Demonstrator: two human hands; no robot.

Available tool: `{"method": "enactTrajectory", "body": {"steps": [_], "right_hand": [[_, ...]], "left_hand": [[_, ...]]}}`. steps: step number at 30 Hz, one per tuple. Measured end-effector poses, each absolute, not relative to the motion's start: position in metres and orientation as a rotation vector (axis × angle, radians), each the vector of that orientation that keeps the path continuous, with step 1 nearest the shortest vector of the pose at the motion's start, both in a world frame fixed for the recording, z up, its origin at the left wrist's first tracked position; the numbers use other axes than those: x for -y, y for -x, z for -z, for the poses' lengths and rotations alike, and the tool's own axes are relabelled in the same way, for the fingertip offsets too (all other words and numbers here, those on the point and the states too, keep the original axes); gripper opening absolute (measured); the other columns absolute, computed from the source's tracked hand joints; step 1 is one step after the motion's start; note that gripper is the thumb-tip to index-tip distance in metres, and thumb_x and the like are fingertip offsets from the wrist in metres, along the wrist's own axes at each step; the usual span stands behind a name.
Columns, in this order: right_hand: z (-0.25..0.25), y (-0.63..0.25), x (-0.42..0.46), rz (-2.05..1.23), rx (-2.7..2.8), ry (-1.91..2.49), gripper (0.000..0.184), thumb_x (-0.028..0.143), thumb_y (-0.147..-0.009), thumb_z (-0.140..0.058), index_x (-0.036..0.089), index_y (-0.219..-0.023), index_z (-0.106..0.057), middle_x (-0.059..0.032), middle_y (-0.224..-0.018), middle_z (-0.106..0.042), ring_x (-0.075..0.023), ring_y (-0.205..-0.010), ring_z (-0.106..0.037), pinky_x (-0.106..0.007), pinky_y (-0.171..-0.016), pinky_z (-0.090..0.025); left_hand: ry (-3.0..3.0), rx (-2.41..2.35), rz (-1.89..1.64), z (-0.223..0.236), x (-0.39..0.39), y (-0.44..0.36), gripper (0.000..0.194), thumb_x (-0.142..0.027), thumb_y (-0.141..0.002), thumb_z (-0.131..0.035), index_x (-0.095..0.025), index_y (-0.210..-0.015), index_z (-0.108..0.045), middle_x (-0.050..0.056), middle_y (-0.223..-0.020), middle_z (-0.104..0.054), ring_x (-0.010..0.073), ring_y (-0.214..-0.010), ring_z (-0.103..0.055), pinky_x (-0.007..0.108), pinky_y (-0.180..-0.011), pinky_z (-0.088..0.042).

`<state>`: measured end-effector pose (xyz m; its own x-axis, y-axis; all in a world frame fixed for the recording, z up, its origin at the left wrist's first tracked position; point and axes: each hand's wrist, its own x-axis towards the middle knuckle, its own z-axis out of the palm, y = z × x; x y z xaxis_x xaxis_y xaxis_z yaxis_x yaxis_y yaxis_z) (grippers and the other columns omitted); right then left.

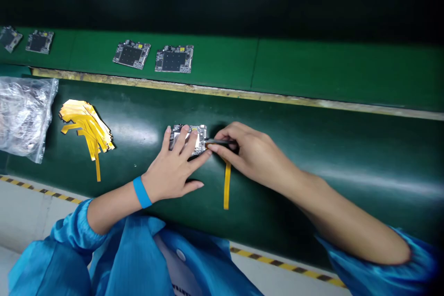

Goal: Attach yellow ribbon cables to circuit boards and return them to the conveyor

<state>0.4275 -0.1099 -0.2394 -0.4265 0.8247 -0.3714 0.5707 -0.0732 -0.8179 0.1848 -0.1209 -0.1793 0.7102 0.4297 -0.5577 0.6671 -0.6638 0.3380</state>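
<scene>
A small circuit board point(199, 135) lies on the dark green mat in front of me. My left hand point(175, 166) rests on it with fingers spread flat, pinning it down; a blue band circles that wrist. My right hand point(248, 150) is closed in a pinch on thin dark tweezers point(217, 141), whose tip touches the board's right edge. A yellow flex strip point(227, 185) hangs from that edge toward me, running under my right hand.
A fanned pile of yellow flex strips point(86, 127) lies to the left, beside a clear plastic bag point(24, 115). Several finished boards point(174, 59) sit on the lighter green belt beyond a worn yellow edge strip point(243, 94). Hazard tape marks the bench's near edge.
</scene>
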Motion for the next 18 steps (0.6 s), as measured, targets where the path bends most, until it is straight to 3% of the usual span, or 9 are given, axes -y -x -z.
{"method": "enactTrajectory", "body": {"steps": [3, 6, 11, 15, 18], "right_hand": [[0.234, -0.427, 0.111, -1.493, 1.99, 1.548, 0.024, 0.044, -0.103, -0.068, 0.022, -0.106, -0.077, -0.0099, -0.096, -0.077, -0.0234, -0.074, -0.069, -0.036, -0.07, -0.053], [0.229, -0.422, 0.113, -1.559, 2.068, 1.611, 0.02, 0.04, -0.102, -0.065, 0.024, -0.097, -0.076, -0.0077, -0.09, -0.077, -0.0237, -0.072, -0.071, -0.035, -0.066, -0.05], [0.226, -0.421, 0.098, -1.655, 2.012, 1.723, 0.03, 0.047, -0.105, -0.057, 0.026, -0.091, -0.072, -0.0073, -0.084, -0.078, -0.024, -0.066, -0.069, -0.035, -0.063, -0.047], [0.238, -0.448, 0.053, -1.447, 2.037, 1.872, 0.037, 0.054, -0.103, -0.058, 0.023, -0.096, -0.078, -0.012, -0.087, -0.078, -0.0275, -0.072, -0.068, -0.039, -0.067, -0.047], [0.258, -0.483, 0.007, -1.021, 2.203, 2.12, 0.042, 0.055, -0.103, -0.062, 0.019, -0.104, -0.083, -0.016, -0.09, -0.078, -0.0258, -0.071, -0.063, -0.037, -0.062, -0.041]], "left_hand": [[-2.39, -0.859, 0.546, 0.183, 0.126, -0.182, 0.086, -0.071, -0.105, -0.064, -0.016, -0.17, -0.051, 0.031, -0.183, -0.034, 0.0554, -0.172, -0.03, 0.083, -0.133, -0.028], [-2.386, -0.896, 0.48, 0.189, 0.132, -0.18, 0.088, -0.072, -0.104, -0.067, -0.013, -0.167, -0.052, 0.03, -0.182, -0.037, 0.0543, -0.172, -0.03, 0.082, -0.134, -0.026], [-2.396, -0.935, 0.262, 0.19, 0.137, -0.171, 0.096, -0.069, -0.102, -0.073, -0.008, -0.171, -0.044, 0.032, -0.179, -0.042, 0.0545, -0.171, -0.032, 0.082, -0.133, -0.03], [-2.415, -1.034, 0.041, 0.179, 0.131, -0.153, 0.069, -0.06, -0.111, -0.058, -0.009, -0.157, -0.058, 0.027, -0.162, -0.063, 0.0477, -0.162, -0.048, 0.073, -0.132, -0.039], [-2.418, -1.179, -0.082, 0.167, 0.122, -0.13, 0.049, -0.051, -0.114, -0.053, -0.013, -0.142, -0.068, 0.021, -0.142, -0.075, 0.0398, -0.141, -0.065, 0.061, -0.12, -0.054]]}}
